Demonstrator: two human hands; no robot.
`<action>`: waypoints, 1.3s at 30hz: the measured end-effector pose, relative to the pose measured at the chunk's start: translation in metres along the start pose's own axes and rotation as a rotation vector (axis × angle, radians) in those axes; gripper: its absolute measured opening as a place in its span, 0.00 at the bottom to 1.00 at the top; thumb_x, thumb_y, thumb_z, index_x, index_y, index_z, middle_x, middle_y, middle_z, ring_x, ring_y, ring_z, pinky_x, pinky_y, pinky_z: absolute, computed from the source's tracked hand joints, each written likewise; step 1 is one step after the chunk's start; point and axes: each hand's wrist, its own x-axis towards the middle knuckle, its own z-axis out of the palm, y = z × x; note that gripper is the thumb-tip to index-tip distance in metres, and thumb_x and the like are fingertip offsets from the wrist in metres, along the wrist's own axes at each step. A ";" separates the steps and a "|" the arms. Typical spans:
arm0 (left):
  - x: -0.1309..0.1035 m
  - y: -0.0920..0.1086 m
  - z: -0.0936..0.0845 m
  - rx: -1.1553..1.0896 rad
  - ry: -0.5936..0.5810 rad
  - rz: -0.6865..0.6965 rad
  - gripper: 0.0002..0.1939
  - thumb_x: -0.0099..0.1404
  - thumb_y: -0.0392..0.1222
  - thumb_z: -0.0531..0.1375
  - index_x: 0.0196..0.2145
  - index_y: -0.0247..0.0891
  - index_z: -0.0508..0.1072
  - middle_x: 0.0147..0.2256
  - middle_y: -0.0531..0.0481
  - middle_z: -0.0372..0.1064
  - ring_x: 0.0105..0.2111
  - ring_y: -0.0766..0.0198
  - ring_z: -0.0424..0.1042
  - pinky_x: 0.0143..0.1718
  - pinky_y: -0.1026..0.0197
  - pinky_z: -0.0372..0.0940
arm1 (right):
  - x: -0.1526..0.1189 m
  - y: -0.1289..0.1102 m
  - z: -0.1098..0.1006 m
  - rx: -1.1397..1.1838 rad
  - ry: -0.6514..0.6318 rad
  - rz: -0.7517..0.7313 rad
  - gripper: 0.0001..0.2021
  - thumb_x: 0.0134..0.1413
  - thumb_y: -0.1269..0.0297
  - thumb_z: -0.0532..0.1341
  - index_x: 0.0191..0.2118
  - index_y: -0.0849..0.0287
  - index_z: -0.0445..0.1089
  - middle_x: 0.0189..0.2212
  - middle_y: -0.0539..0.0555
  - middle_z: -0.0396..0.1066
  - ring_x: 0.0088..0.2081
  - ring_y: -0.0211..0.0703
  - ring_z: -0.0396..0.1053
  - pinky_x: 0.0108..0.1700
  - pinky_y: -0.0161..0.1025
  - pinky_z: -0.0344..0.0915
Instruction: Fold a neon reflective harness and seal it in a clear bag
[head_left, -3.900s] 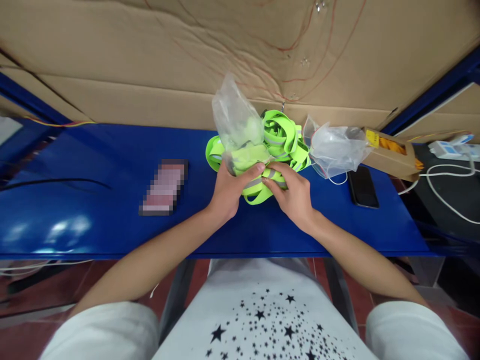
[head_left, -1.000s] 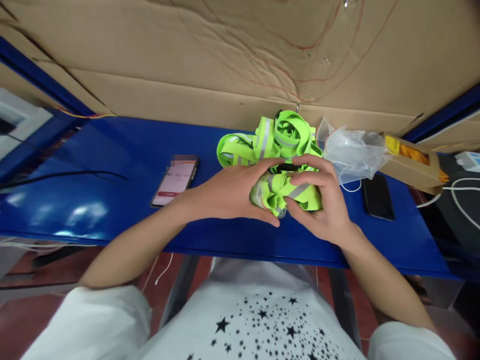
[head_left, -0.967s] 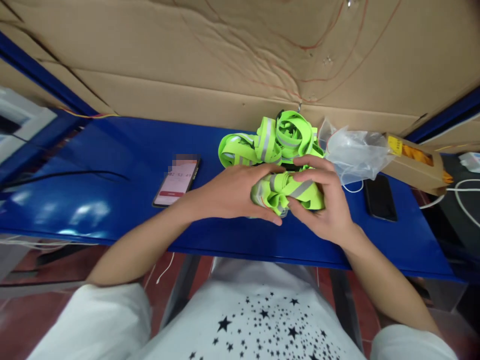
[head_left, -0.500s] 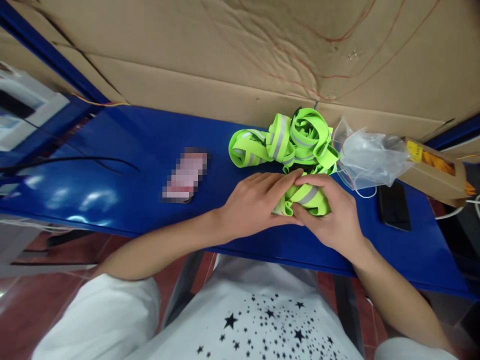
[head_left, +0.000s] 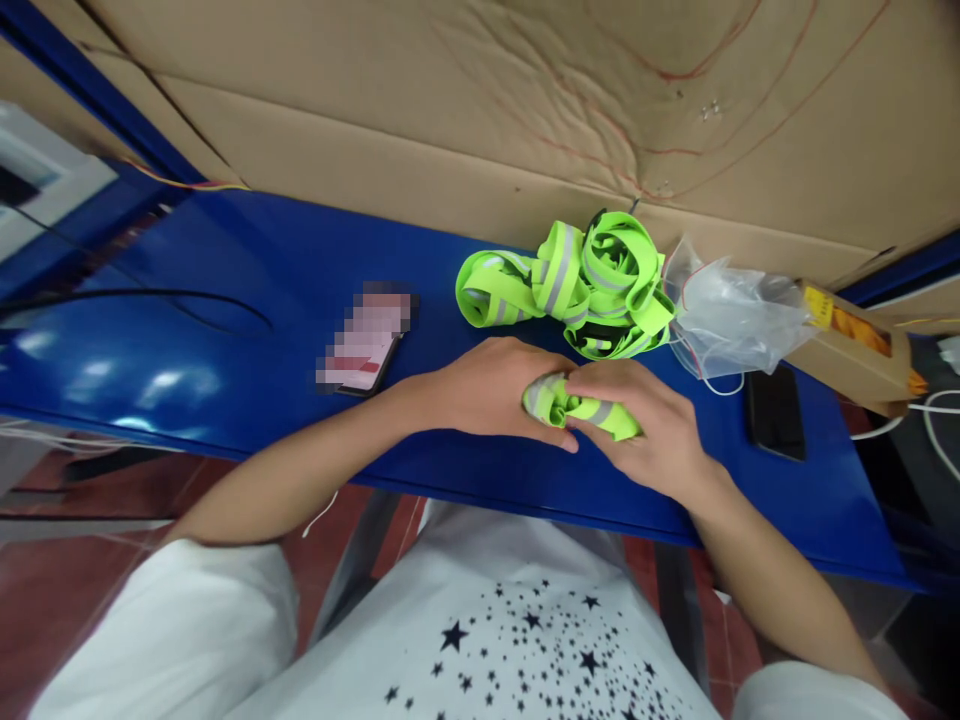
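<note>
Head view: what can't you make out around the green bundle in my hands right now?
- Bundle, head view: mostly covered by the left hand and right hand; any bag around it can't be told.
- Phone screen: blurred.
- Box contents: too small.
- White cable: cut off by the right edge.

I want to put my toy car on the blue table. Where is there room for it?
The widest bare patch of the blue table lies left of the pink-screen phone. A smaller one lies along the back, between that phone and the green strap pile. The right is crowded: plastic bag, black phone, cardboard box. Both hands fill the middle, squeezing a strap bundle.
</note>
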 end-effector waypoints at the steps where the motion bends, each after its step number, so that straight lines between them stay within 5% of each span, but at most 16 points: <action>1: 0.000 0.000 0.005 0.051 0.037 0.004 0.28 0.58 0.63 0.72 0.45 0.37 0.78 0.41 0.46 0.82 0.43 0.51 0.82 0.42 0.58 0.71 | -0.001 0.000 0.004 -0.031 0.016 0.002 0.16 0.61 0.70 0.68 0.53 0.51 0.72 0.44 0.54 0.79 0.45 0.48 0.78 0.49 0.47 0.76; 5: -0.001 -0.005 0.019 0.239 0.227 0.030 0.31 0.58 0.66 0.71 0.46 0.36 0.77 0.42 0.43 0.82 0.43 0.49 0.82 0.45 0.55 0.72 | 0.000 0.000 0.009 -0.053 0.039 0.066 0.19 0.62 0.70 0.66 0.56 0.50 0.68 0.46 0.55 0.77 0.48 0.49 0.76 0.50 0.48 0.75; 10: 0.002 -0.013 0.016 0.328 0.338 0.076 0.24 0.69 0.62 0.64 0.45 0.36 0.77 0.40 0.44 0.82 0.42 0.52 0.82 0.44 0.55 0.72 | 0.005 0.006 -0.016 0.017 -0.202 0.058 0.30 0.59 0.62 0.70 0.64 0.50 0.61 0.61 0.61 0.68 0.63 0.57 0.67 0.63 0.59 0.69; 14: 0.002 -0.009 0.012 0.329 0.433 0.042 0.32 0.63 0.69 0.66 0.45 0.36 0.77 0.41 0.43 0.82 0.42 0.50 0.82 0.45 0.54 0.72 | 0.002 0.013 -0.021 -0.006 0.050 0.100 0.26 0.60 0.65 0.70 0.61 0.49 0.64 0.54 0.59 0.71 0.55 0.54 0.73 0.55 0.54 0.75; 16: 0.002 -0.007 0.015 0.291 0.435 0.026 0.33 0.60 0.71 0.67 0.45 0.36 0.77 0.40 0.43 0.82 0.40 0.51 0.82 0.44 0.54 0.72 | -0.001 0.015 -0.016 -0.038 0.110 0.060 0.21 0.61 0.66 0.69 0.57 0.48 0.67 0.50 0.57 0.74 0.51 0.52 0.75 0.51 0.52 0.76; 19: 0.001 -0.006 0.023 0.271 0.393 0.072 0.24 0.68 0.61 0.65 0.45 0.35 0.77 0.40 0.43 0.82 0.41 0.53 0.82 0.45 0.54 0.72 | -0.004 0.014 -0.002 -0.112 0.010 -0.057 0.11 0.66 0.70 0.62 0.49 0.47 0.72 0.45 0.53 0.77 0.48 0.49 0.77 0.50 0.50 0.77; 24: 0.000 -0.009 0.032 0.299 0.348 0.150 0.21 0.72 0.58 0.61 0.45 0.35 0.76 0.42 0.41 0.82 0.43 0.52 0.82 0.48 0.53 0.73 | -0.002 0.009 0.019 -0.241 0.080 -0.135 0.11 0.67 0.73 0.61 0.46 0.47 0.73 0.41 0.52 0.77 0.44 0.46 0.76 0.47 0.46 0.75; 27: 0.000 -0.009 0.027 0.192 0.373 0.119 0.26 0.69 0.64 0.62 0.47 0.37 0.76 0.43 0.42 0.82 0.44 0.53 0.82 0.48 0.54 0.73 | 0.002 0.005 0.010 -0.246 0.166 -0.036 0.11 0.62 0.65 0.69 0.48 0.50 0.72 0.41 0.53 0.76 0.42 0.47 0.75 0.43 0.46 0.75; 30: 0.000 -0.010 0.017 0.105 0.403 0.049 0.29 0.65 0.66 0.65 0.50 0.39 0.77 0.44 0.43 0.82 0.45 0.53 0.82 0.50 0.53 0.72 | 0.002 0.004 -0.010 0.019 0.036 0.109 0.19 0.55 0.58 0.75 0.50 0.52 0.72 0.39 0.51 0.75 0.33 0.40 0.73 0.34 0.40 0.74; 33: 0.002 -0.013 0.011 0.114 0.423 -0.012 0.31 0.60 0.67 0.69 0.50 0.41 0.77 0.48 0.44 0.82 0.50 0.50 0.80 0.66 0.44 0.60 | 0.001 0.005 -0.026 0.208 -0.096 0.134 0.19 0.60 0.62 0.72 0.56 0.51 0.73 0.46 0.53 0.76 0.35 0.39 0.76 0.36 0.39 0.76; 35: 0.002 -0.015 0.012 0.137 0.413 -0.001 0.33 0.57 0.68 0.71 0.51 0.41 0.77 0.49 0.44 0.81 0.51 0.49 0.80 0.69 0.42 0.56 | -0.001 0.005 -0.029 0.178 -0.107 0.108 0.17 0.65 0.66 0.68 0.58 0.49 0.73 0.49 0.54 0.78 0.41 0.42 0.78 0.42 0.42 0.78; 39: 0.002 -0.013 0.024 0.188 0.337 0.156 0.37 0.59 0.70 0.68 0.53 0.37 0.75 0.47 0.41 0.81 0.48 0.49 0.80 0.59 0.48 0.68 | -0.001 0.003 -0.018 -0.118 -0.088 -0.059 0.08 0.67 0.69 0.64 0.49 0.50 0.77 0.41 0.51 0.80 0.40 0.44 0.76 0.43 0.46 0.71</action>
